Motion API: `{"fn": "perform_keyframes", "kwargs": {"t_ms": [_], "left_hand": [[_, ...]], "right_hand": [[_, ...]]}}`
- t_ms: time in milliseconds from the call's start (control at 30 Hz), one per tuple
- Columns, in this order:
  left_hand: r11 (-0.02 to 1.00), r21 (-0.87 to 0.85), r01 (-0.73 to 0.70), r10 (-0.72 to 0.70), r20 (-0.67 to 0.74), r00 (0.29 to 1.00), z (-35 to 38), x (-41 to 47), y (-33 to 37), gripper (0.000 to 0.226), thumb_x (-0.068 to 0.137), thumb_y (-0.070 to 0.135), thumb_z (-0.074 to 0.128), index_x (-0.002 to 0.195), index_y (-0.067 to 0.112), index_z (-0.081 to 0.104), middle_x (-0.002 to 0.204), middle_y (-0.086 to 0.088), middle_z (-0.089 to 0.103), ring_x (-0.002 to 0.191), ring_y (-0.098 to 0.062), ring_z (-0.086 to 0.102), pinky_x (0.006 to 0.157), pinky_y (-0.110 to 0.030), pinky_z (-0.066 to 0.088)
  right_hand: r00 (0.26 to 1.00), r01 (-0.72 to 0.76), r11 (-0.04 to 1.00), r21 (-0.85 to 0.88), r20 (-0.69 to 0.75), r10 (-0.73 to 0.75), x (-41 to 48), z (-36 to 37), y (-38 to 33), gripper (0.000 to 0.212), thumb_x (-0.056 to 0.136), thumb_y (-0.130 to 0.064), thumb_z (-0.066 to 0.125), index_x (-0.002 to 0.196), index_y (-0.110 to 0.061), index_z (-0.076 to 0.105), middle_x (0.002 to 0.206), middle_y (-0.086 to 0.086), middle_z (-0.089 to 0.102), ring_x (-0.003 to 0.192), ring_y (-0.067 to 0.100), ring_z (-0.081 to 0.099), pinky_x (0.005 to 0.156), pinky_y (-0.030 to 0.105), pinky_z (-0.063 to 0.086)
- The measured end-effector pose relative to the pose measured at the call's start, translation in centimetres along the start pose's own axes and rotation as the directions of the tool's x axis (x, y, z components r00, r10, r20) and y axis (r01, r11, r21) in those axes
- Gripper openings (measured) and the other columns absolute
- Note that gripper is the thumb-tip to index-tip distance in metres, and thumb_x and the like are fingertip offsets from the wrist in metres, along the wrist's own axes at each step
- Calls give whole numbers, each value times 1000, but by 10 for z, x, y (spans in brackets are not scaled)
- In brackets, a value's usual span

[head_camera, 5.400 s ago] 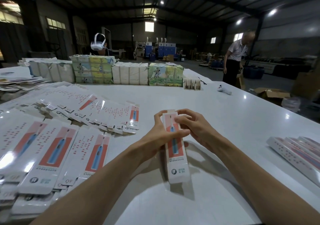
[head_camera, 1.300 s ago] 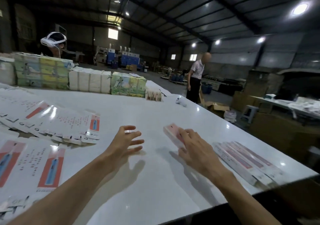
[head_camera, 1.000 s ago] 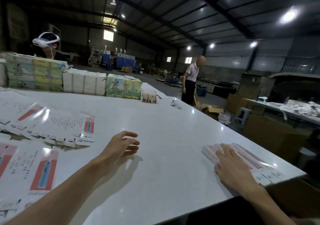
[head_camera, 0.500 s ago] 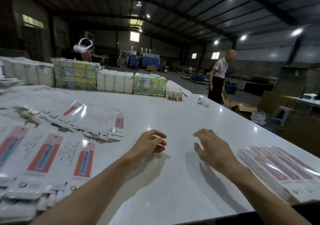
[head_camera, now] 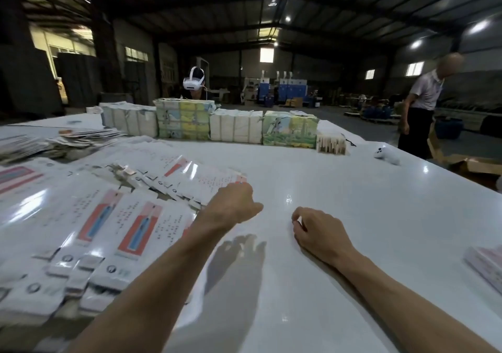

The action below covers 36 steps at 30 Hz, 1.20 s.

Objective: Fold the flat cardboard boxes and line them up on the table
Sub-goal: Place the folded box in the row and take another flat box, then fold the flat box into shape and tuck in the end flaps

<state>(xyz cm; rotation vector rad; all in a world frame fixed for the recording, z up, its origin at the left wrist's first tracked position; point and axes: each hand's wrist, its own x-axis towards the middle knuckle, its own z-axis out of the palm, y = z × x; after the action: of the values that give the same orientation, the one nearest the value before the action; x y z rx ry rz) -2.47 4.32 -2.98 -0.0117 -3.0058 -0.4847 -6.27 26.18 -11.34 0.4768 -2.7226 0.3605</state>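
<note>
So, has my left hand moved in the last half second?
Yes. The left hand went left across the table, now reaching the fanned flat boxes.

The left of the table (head_camera: 353,216) is being covered by flat boxes (head_camera: 108,216), and folded boxes (head_camera: 486,265) are being kept at its right edge. Bundles (head_camera: 236,127) are being lined along the far side, a controller (head_camera: 385,155) to their right. The left hand (head_camera: 233,206) is being held at the flat boxes' right end, the right hand (head_camera: 317,230) beside it.
</note>
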Motion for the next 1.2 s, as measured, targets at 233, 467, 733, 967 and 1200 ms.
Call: {"fn": "perform_keyframes", "kwargs": {"t_ms": [233,467,733,967,1200], "left_hand": [[744,603,289,-397,49,917,-41,-41,-56,84,70,85,72,117,16,64,104,1,65,106,-23,66,91,-39,51],[775,553,307,-412,74,908,-43,-41,-84,90,60,85,79,117,17,65,106,3,71,99,-19,66,85,-34,52],[905,323,277,-380,320,868,-60,-29,-97,52,83,74,71,95,24,65,97,3,72,81,-12,69,61,-24,49],[882,-273,384,-258,403,878,-75,-24,-104,33,101,37,63,118,9,65,92,-8,81,87,-25,80,68,-29,64],[566,-774,284,117,417,902,-35,-9,-40,40,102,17,53,140,5,49,125,-21,73,114,-40,72,97,-52,59]], "right_hand": [[1000,-24,994,102,8,23,2,1,4,16,101,-30,50,108,-31,64,82,-14,65,79,14,57,68,32,37],[998,-56,979,195,43,49,0,-2,5,15,101,-28,52,102,-33,67,79,-16,65,79,11,62,67,31,41],[996,-70,971,230,63,57,-1,-2,7,16,99,-26,53,100,-34,67,77,-16,65,75,3,60,62,22,38],[995,-73,968,241,77,56,1,-2,8,16,98,-26,53,100,-34,67,80,-17,65,77,4,60,63,22,39],[997,-71,896,438,49,55,3,0,11,18,101,-22,55,96,-34,67,72,-11,67,62,3,61,63,23,42]]}}
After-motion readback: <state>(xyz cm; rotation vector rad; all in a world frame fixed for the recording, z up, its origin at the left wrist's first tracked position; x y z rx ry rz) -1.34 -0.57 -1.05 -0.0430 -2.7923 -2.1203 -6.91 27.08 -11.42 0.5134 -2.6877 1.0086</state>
